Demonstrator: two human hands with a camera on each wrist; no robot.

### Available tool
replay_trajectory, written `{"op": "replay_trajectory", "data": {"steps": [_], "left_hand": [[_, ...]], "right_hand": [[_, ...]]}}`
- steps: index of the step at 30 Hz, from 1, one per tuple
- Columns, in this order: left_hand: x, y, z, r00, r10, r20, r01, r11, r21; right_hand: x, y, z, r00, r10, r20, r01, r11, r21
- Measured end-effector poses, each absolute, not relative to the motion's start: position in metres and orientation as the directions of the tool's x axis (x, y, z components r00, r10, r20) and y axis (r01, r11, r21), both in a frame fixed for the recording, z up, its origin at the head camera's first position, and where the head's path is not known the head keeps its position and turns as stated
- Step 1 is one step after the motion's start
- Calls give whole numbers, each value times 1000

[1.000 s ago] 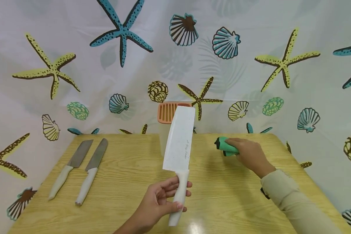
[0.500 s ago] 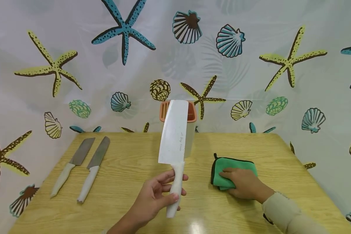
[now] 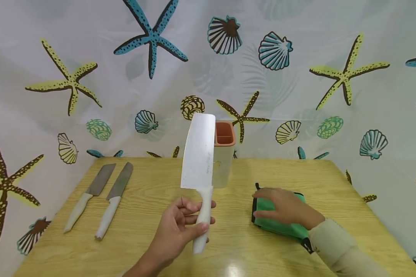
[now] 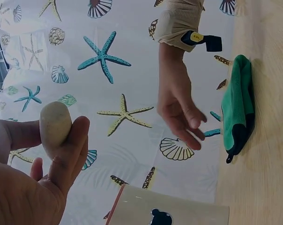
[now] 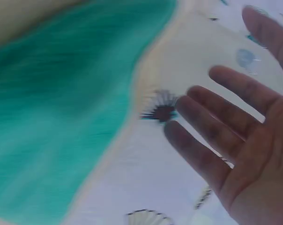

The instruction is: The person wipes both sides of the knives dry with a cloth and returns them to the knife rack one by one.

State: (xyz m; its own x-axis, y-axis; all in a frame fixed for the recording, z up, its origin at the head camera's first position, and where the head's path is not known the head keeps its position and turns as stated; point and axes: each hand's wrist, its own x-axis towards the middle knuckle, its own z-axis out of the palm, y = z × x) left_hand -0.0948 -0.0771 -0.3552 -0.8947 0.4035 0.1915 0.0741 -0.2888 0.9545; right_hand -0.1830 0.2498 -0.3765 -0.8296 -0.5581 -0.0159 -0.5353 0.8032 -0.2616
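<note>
My left hand [image 3: 175, 232] grips the white handle of a broad cleaver [image 3: 198, 152], its blade pointing up and away above the table. In the left wrist view, the handle's butt end [image 4: 55, 124] shows between thumb and fingers. Over the folded green cloth [image 3: 280, 227] hovers my right hand [image 3: 286, 207], fingers spread and holding nothing. A gap between that hand [image 4: 174, 101] and the cloth [image 4: 237, 105] shows in the left wrist view. The right wrist view has the hand [image 5: 244, 140] with extended fingers beside the blurred cloth [image 5: 71, 103].
Two white-handled knives [image 3: 79, 209] [image 3: 108, 215] lie side by side at the table's left. A pale knife holder with an orange rim [image 3: 225, 145] stands at the back, partly behind the cleaver. Patterned fabric [image 3: 208, 77] hangs behind the wooden table [image 3: 145, 200].
The right hand brought the bunched green cloth down nearer, set it on the table and let go, rising off it. The left hand with the cleaver shifted slightly left.
</note>
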Motion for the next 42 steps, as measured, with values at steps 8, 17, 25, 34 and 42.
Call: {"op": "replay_trajectory", "data": {"steps": [8,17,25,34,42], "left_hand": [[-107,-88,-345,-850,445,282,137,-330,934],[-137,-96,-320,-819,507,270,36,-425,905],[-152,-97,-303,-805,531,266,-85,-546,834],[-158,-96,-298,-774,567,282,-169,-613,772],[-158,-94,-297,-763,567,310,-201,-664,720]], "right_hand": [[-221,216,-302,-815,-503,289,-558,816,-150],[-273,162,-268,-867,-492,79,-494,869,-18],[-282,149,-270,-860,-506,64,-507,862,5],[-281,149,-267,-860,-503,82,-506,863,-10],[-281,149,-271,-873,-480,86,-485,873,-50]]}}
